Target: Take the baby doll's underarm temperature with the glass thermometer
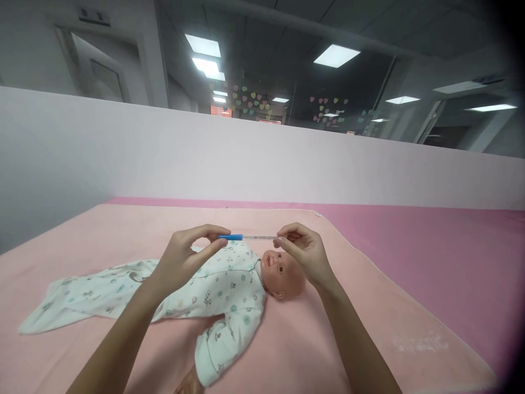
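A thin glass thermometer [258, 237] with a blue end is held level between my two hands, above a baby doll. My left hand [191, 254] pinches the blue end between thumb and fingers. At the other tip, my right hand [302, 249] pinches the clear end. Below lies the doll [283, 276] on its back, its bald head to the right, partly behind my right hand. It wears a white patterned suit [217, 284], and one sleeve reaches toward the front edge of the view.
A peach blanket [295, 339] lies under the doll, over a pink mat [410, 241]. Behind them runs a low white wall [262, 164], with dark glass above it that carries heart stickers and light reflections.
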